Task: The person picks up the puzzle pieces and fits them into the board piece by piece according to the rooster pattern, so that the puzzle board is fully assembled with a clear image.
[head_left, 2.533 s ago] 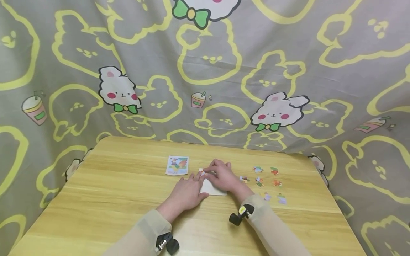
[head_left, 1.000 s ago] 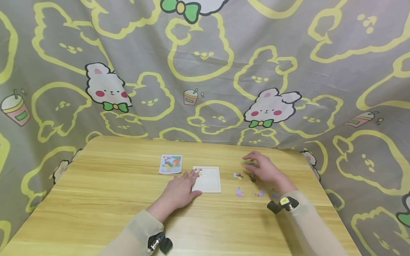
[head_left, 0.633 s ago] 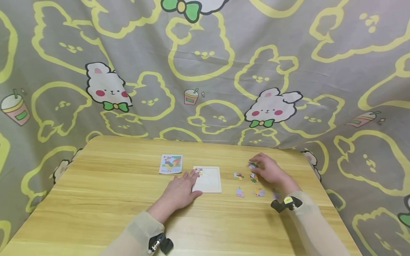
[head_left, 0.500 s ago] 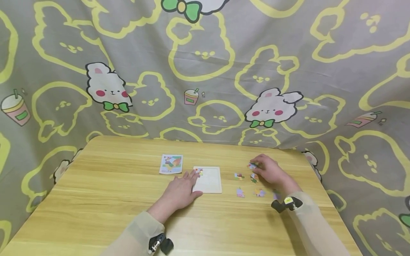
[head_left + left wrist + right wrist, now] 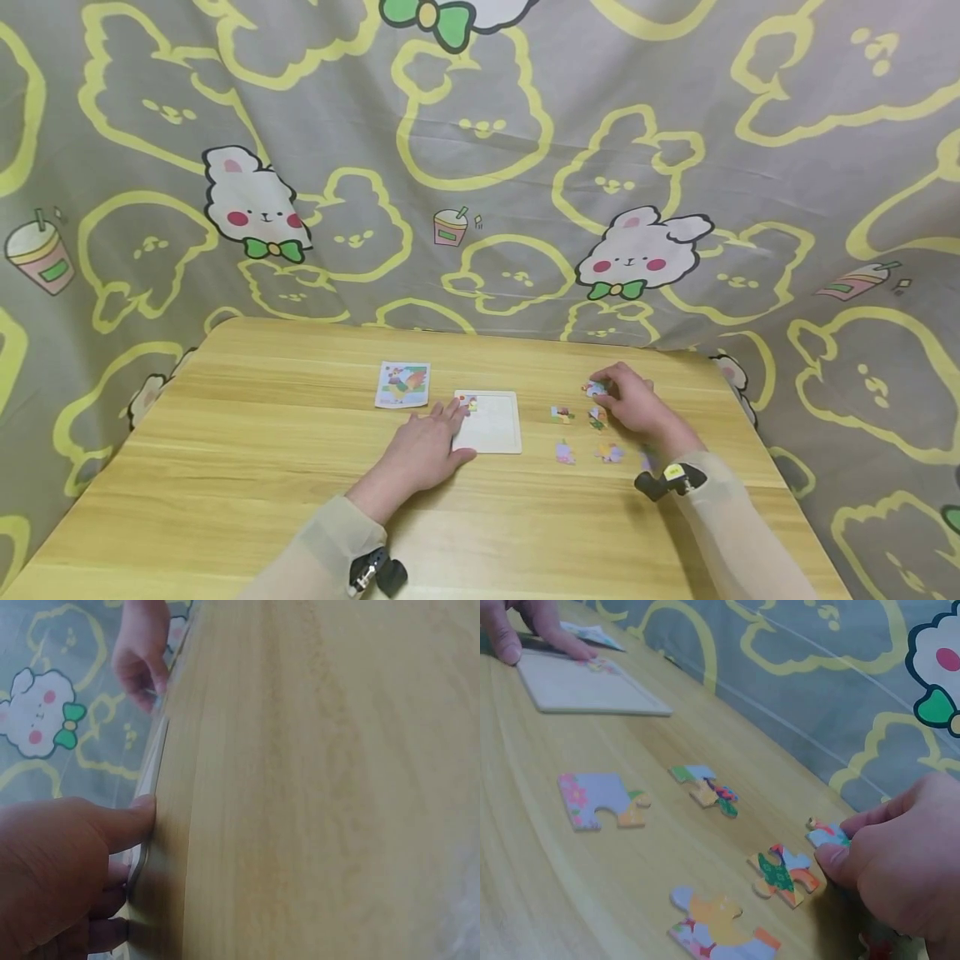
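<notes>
In the head view my left hand (image 5: 423, 450) rests at the left side of a white puzzle tray (image 5: 495, 433), fingers extended on its rim and thumb by its near edge. One placed puzzle piece (image 5: 471, 403) shows in the tray's far left corner, partly behind the fingers. My right hand (image 5: 633, 404) pinches a light-blue puzzle piece (image 5: 829, 834) between thumb and forefinger, low over the table. Nearby lie a lilac flowered piece (image 5: 592, 796), a green-and-orange piece (image 5: 780, 876), a small mixed-colour piece (image 5: 705, 787) and a yellow-and-pink piece (image 5: 720, 922).
A picture card (image 5: 402, 384) with a bird on it lies beyond the tray, to the left. A purple piece (image 5: 648, 457) is partly hidden by the right wrist, a red one (image 5: 877, 946) by the right hand. A patterned curtain (image 5: 517, 275) hangs behind the wooden table (image 5: 247, 450).
My right hand has left the tray and gone right to the loose pieces, where it has taken the light-blue piece between its fingertips. The left hand has stayed at the tray.
</notes>
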